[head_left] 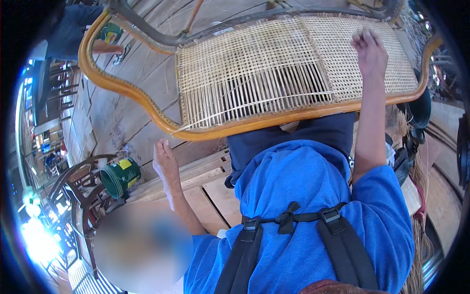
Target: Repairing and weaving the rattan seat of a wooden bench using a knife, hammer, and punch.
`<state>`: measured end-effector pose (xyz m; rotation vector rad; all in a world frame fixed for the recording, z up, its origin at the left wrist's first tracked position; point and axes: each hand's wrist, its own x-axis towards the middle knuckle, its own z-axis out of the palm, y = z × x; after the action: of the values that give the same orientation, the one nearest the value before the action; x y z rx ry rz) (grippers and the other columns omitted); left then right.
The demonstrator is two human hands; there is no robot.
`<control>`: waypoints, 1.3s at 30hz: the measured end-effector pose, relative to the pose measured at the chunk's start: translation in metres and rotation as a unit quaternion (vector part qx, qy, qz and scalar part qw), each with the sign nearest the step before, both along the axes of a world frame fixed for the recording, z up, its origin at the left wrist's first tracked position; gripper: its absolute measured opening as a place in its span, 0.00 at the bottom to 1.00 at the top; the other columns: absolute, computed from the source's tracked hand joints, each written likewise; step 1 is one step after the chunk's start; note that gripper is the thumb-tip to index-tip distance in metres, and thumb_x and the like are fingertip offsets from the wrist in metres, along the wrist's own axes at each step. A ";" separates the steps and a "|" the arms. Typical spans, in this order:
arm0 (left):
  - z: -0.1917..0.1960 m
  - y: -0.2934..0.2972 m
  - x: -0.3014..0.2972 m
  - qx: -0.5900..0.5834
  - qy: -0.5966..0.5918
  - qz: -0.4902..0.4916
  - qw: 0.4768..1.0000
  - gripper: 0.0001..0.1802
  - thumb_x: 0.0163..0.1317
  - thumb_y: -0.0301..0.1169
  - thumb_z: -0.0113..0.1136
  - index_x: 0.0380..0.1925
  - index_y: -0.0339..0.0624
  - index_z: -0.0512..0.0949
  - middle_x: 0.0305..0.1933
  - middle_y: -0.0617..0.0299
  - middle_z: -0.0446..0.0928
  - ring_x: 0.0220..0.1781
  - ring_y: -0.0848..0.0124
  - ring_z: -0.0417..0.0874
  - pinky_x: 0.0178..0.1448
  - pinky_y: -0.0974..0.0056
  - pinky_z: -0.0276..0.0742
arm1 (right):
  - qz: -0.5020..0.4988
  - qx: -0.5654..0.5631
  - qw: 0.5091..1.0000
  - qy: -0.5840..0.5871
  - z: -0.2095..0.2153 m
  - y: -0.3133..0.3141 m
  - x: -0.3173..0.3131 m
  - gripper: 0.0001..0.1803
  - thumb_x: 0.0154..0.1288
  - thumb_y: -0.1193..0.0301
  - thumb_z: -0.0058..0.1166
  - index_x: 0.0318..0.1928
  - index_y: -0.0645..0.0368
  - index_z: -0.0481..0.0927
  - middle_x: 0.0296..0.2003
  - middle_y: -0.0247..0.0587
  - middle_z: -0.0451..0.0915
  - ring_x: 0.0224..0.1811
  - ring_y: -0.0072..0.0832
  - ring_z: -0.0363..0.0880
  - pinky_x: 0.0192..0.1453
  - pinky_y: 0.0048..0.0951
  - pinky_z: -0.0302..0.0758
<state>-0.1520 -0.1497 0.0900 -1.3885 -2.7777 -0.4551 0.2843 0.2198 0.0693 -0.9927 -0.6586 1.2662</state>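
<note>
Across my lap lies a curved wooden furniture frame [205, 132] with pale cane strips woven inside it. The right-hand part of the cane weave [338, 63] is closely woven. In the left part, the lower half shows mostly upright strips with dark gaps, and a long loose cane strip [274, 99] runs slantwise across them. My left hand [166, 159] is just below the frame's lower left edge, fingers pressed together; anything between them is too small to see. My right hand [370, 49] is raised over the right part of the weave, fingers curled in; what they hold is unclear.
A green bucket with a yellow label [120, 177] stands at left beside dark curved chair frames [81, 196]. At upper left, another person's hand [117, 50] is near a second green bucket [110, 33]. Long fibre bundles [418, 235] hang at right. A blurred patch covers the lower left.
</note>
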 end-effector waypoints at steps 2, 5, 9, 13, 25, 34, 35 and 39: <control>-0.012 -0.029 -0.015 0.090 -0.020 0.095 0.991 0.09 0.65 0.32 0.48 0.33 0.38 0.74 0.30 0.55 0.75 0.29 0.63 0.78 0.39 0.61 0.75 | 0.149 0.182 0.963 0.131 0.047 0.010 -0.050 0.08 0.67 0.75 0.48 0.42 0.67 0.73 0.31 0.39 0.76 0.32 0.28 0.74 0.37 0.29 0.75; -0.024 -0.056 -0.046 0.601 -0.527 0.236 0.553 0.09 0.64 0.28 0.48 0.27 0.37 0.72 0.28 0.58 0.73 0.27 0.69 0.76 0.35 0.67 0.76 | 0.304 0.208 0.848 -0.381 0.063 -0.056 -0.178 0.10 0.66 0.72 0.46 0.35 0.64 0.79 0.31 0.38 0.81 0.33 0.24 0.78 0.42 0.26 0.75; -0.073 -0.044 -0.015 0.620 -0.680 0.284 0.269 0.04 0.62 0.23 0.48 0.29 0.36 0.71 0.30 0.60 0.74 0.30 0.70 0.75 0.34 0.69 0.75 | 0.730 0.334 0.459 -0.380 0.038 -0.172 -0.261 0.11 0.58 0.68 0.50 0.30 0.64 0.77 0.29 0.49 0.79 0.33 0.38 0.79 0.41 0.38 0.74; -0.091 -0.012 0.047 0.593 -0.722 0.138 0.329 0.08 0.66 0.24 0.46 0.40 0.31 0.72 0.43 0.54 0.76 0.47 0.65 0.77 0.52 0.62 0.77 | 0.779 0.294 0.394 -0.388 -0.014 -0.216 -0.234 0.15 0.59 0.67 0.51 0.43 0.62 0.78 0.30 0.48 0.81 0.27 0.37 0.79 0.36 0.39 0.76; -0.089 0.028 0.128 0.470 -0.796 0.259 0.279 0.12 0.66 0.33 0.51 0.44 0.39 0.75 0.46 0.59 0.78 0.53 0.65 0.77 0.61 0.57 0.72 | 0.660 -0.128 0.740 -0.020 -0.042 -0.206 -0.211 0.14 0.62 0.73 0.54 0.48 0.59 0.77 0.37 0.32 0.78 0.34 0.17 0.76 0.37 0.19 0.74; -0.032 0.006 0.124 0.091 -0.789 0.261 0.548 0.15 0.65 0.33 0.53 0.50 0.42 0.71 0.42 0.63 0.78 0.34 0.71 0.80 0.38 0.68 0.76 | 0.584 -0.112 0.804 -0.018 -0.041 -0.198 -0.223 0.10 0.66 0.71 0.48 0.43 0.62 0.78 0.29 0.34 0.78 0.30 0.19 0.76 0.34 0.21 0.75; -0.022 0.003 0.112 0.024 -0.694 0.207 0.690 0.13 0.64 0.30 0.50 0.48 0.42 0.73 0.42 0.65 0.77 0.29 0.73 0.79 0.31 0.70 0.74 | 0.566 -0.184 0.803 0.019 -0.038 -0.191 -0.225 0.10 0.66 0.70 0.48 0.44 0.62 0.76 0.27 0.33 0.76 0.28 0.20 0.76 0.32 0.20 0.75; -0.015 0.007 0.030 0.098 -0.108 0.106 0.984 0.09 0.61 0.27 0.52 0.40 0.41 0.79 0.38 0.57 0.77 0.39 0.66 0.78 0.41 0.63 0.72 | 0.637 -0.193 0.738 -0.109 -0.032 -0.185 -0.245 0.10 0.66 0.67 0.49 0.41 0.60 0.75 0.23 0.31 0.74 0.17 0.17 0.72 0.20 0.18 0.71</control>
<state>-0.1220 -0.1429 0.0750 -1.0472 -2.9046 -0.8905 0.0397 0.0347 0.0376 -1.0096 -1.4227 2.5977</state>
